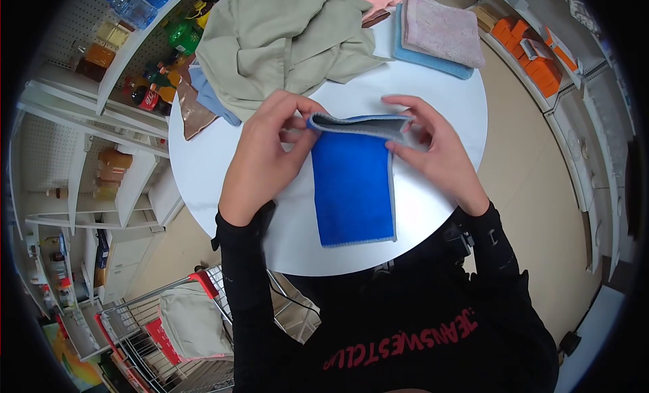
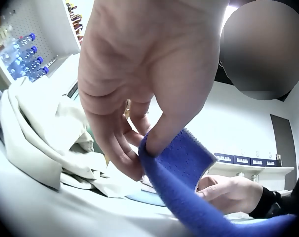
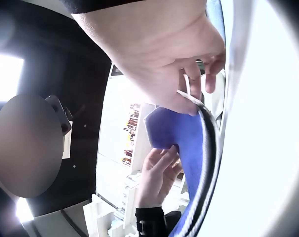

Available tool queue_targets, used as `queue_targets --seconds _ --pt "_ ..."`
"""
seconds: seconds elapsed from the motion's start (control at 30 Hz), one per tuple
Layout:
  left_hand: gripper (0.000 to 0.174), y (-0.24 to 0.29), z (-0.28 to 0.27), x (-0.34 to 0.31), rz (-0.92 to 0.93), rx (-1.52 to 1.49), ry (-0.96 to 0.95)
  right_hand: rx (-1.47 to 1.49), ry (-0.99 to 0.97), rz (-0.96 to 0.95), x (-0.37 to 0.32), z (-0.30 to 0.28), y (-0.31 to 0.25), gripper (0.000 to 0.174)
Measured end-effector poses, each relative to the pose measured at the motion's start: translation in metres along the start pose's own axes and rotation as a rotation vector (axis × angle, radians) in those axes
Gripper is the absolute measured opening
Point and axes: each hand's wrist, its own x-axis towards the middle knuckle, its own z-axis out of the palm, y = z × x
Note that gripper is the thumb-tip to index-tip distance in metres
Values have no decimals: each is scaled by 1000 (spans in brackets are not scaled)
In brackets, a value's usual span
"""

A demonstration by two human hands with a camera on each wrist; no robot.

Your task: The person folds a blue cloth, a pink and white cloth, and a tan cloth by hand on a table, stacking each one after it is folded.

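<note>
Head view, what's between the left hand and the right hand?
The blue cloth, edged in grey, spans between the left hand and the right hand; the head view shows this, above the white table.

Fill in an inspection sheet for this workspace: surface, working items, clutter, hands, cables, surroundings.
Surface: round white table, partly covered by cloths.
Working items: blue cloth with grey edging, its far end raised off the table.
Clutter: rumpled grey-green fabric; pink towel folded on top of a light-blue towel.
Hands: left hand pinches the cloth's left side; right hand holds its right side.
Cables: thin dark line beside the shopping cart, possibly a cable.
Surroundings: white shelving with bottles; the cart contains fabric.
</note>
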Motion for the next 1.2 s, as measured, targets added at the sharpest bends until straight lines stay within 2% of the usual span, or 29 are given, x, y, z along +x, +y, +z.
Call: queue_targets --seconds 0.1,0.13,0.23,0.27,0.37,0.5,0.53,0.63,0.77,0.93,1.03,1.2 --pt "34 -6 -1 2 129 -165 100 -120 105 -301 11 -3 19 44" --pt "34 -3 -4 1 127 -167 100 -121 104 -299 10 -3 19 44" --pt "36 5 -14 -6 187 -94 -118 -78 137 -460 6 0 17 31" --pt "36 7 -16 -7 186 -94 -119 -77 136 -458 3 0 17 31" --pt "34 8 -20 -9 228 -26 -352 -175 12 -536 -11 -1 19 34" --pt "32 2 -17 -8 241 79 -497 -277 -51 -595 -16 -5 32 31" --pt "32 0 -16 -9 236 76 -502 -273 -53 -589 -17 -6 34 31" --pt "33 -6 -13 -11 205 137 -590 -450 -138 -727 -18 -12 33 30" --pt "37 -14 -15 -13 264 151 -620 -393 -218 -723 -20 -12 34 32" --pt "40 0 -20 -15 249 82 -585 -363 -285 -700 -18 -15 34 31" --pt "37 10 -7 -12 -8 158 -324 -339 -380 -697 -20 -17 27 25" --pt "31 -6 -2 -11 173 367 -253 -331 -238 -641 -18 -7 20 30"
